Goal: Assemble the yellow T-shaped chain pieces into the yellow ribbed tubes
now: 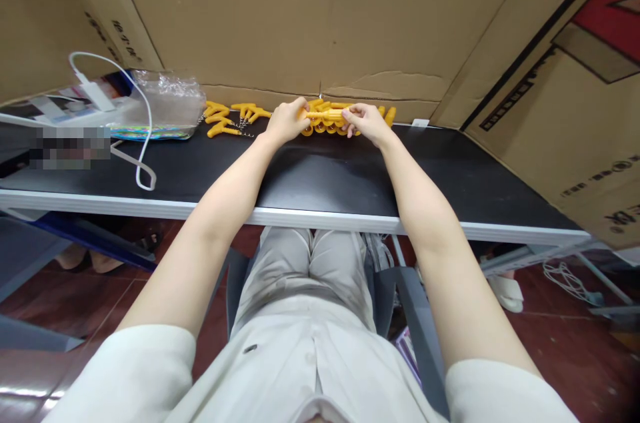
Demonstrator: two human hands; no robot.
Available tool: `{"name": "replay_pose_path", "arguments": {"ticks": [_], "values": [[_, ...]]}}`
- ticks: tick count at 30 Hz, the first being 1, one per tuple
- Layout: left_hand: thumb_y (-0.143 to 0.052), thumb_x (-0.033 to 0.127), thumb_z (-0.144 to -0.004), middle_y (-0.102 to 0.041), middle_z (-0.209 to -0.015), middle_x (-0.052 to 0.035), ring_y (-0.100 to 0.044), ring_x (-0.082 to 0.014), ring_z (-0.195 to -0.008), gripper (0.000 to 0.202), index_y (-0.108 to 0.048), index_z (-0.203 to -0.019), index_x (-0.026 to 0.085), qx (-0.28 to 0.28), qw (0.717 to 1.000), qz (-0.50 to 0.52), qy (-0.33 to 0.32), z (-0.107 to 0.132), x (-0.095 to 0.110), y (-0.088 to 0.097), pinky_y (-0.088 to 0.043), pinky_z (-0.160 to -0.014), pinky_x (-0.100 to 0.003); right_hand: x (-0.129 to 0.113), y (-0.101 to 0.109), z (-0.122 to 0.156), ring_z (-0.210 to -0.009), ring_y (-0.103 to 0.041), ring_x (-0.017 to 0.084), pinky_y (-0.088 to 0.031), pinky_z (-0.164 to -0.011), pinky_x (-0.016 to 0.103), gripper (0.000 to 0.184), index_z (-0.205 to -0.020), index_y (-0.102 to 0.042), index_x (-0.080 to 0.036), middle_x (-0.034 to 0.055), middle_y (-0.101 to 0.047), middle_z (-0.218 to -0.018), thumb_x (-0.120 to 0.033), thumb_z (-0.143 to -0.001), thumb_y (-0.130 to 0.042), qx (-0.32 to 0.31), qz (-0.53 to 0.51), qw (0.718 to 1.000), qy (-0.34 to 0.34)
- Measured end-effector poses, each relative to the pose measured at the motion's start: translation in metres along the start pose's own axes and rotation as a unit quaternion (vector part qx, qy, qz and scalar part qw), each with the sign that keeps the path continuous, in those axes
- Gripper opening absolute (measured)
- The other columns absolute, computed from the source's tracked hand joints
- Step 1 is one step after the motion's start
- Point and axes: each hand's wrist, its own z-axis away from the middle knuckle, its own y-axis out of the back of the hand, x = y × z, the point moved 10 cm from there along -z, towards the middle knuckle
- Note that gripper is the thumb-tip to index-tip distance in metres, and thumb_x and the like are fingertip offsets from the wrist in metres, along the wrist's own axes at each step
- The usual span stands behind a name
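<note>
My left hand and my right hand are at the back of the black table, both closed on a slim yellow plastic piece held level between them. It looks like a corkscrew, but my fingers cover its ends. Just behind and below it lies a row of yellow plastic pieces, some with round ring-like ends. Left of my left hand are several loose corkscrews with yellow handles and metal spirals.
A clear plastic bag rests on colourful flat packets at the left. Near it, a white cable loops over the table. Tall cardboard stands along the back and right. A small white item lies by the back edge.
</note>
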Motion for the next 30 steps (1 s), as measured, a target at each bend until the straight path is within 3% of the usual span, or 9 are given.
{"name": "replay_pose_path", "arguments": {"ticks": [7,12,15,19,21,24,30], "values": [[-0.065,0.021,-0.085,-0.079,-0.101,-0.0093,-0.075,-0.0314,-0.105,0.033,-0.074,-0.117,0.023,0.002,1.000,-0.019,-0.013,0.001,0.011,0.007,-0.054,-0.103,-0.041,0.002,0.005,-0.003,-0.060,-0.062,0.020,-0.061,-0.071,0.039,0.061,-0.082,-0.062,-0.026,-0.0012,-0.058,-0.061,-0.084,-0.082,-0.080,0.006,0.023,1.000,0.019],[-0.065,0.020,-0.086,-0.079,-0.104,-0.0092,-0.073,-0.0326,-0.112,0.037,-0.073,-0.122,0.025,0.003,1.000,-0.014,-0.016,0.000,0.010,0.010,-0.053,-0.106,-0.043,0.006,0.004,-0.009,-0.069,-0.069,0.024,-0.062,-0.076,0.041,0.064,-0.092,-0.065,-0.025,0.0024,-0.065,-0.072,-0.088,-0.085,-0.073,0.006,0.051,0.998,0.024],[-0.065,0.019,-0.086,-0.079,-0.101,-0.0077,-0.072,-0.0336,-0.115,0.037,-0.073,-0.121,0.027,0.007,1.000,-0.001,-0.011,-0.002,0.004,0.009,-0.053,-0.108,-0.045,-0.008,0.001,-0.005,-0.100,-0.076,0.032,-0.061,-0.093,0.048,0.059,-0.112,-0.070,-0.023,0.0116,-0.076,-0.102,-0.080,-0.098,-0.062,0.023,0.180,0.980,0.087],[-0.067,0.020,-0.085,-0.079,-0.100,-0.0074,-0.072,-0.0340,-0.111,0.030,-0.074,-0.114,0.025,0.003,1.000,0.001,0.014,-0.003,0.003,0.007,-0.053,-0.107,-0.046,-0.041,-0.016,0.011,-0.141,-0.060,0.039,-0.046,-0.118,0.059,0.042,-0.136,-0.066,-0.022,0.0194,-0.069,-0.146,-0.050,-0.105,-0.065,0.033,0.387,0.898,0.206],[-0.069,0.021,-0.083,-0.078,-0.100,-0.0073,-0.072,-0.0334,-0.108,0.027,-0.074,-0.110,0.024,-0.007,1.000,0.002,0.019,-0.003,0.008,0.007,-0.054,-0.104,-0.046,-0.047,-0.025,0.016,-0.142,-0.058,0.039,-0.039,-0.124,0.061,0.035,-0.135,-0.067,-0.021,0.0188,-0.069,-0.146,-0.038,-0.104,-0.065,0.016,0.446,0.867,0.224],[-0.069,0.021,-0.082,-0.078,-0.099,-0.0063,-0.071,-0.0320,-0.106,0.026,-0.074,-0.107,0.023,-0.019,1.000,0.004,0.015,-0.003,0.016,0.006,-0.054,-0.101,-0.042,-0.047,-0.031,0.015,-0.134,-0.062,0.040,-0.036,-0.122,0.060,0.028,-0.128,-0.070,-0.018,0.0196,-0.073,-0.134,-0.030,-0.105,-0.059,-0.003,0.483,0.845,0.228],[-0.068,0.023,-0.084,-0.078,-0.095,-0.0055,-0.072,-0.0299,-0.099,0.026,-0.074,-0.110,0.024,-0.010,1.000,-0.028,-0.002,0.000,0.025,0.010,-0.053,-0.090,-0.037,-0.049,-0.027,0.011,-0.105,-0.066,0.035,-0.043,-0.102,0.049,0.024,-0.104,-0.077,-0.016,0.0169,-0.077,-0.108,-0.033,-0.098,-0.060,-0.037,0.440,0.865,0.238]]}}
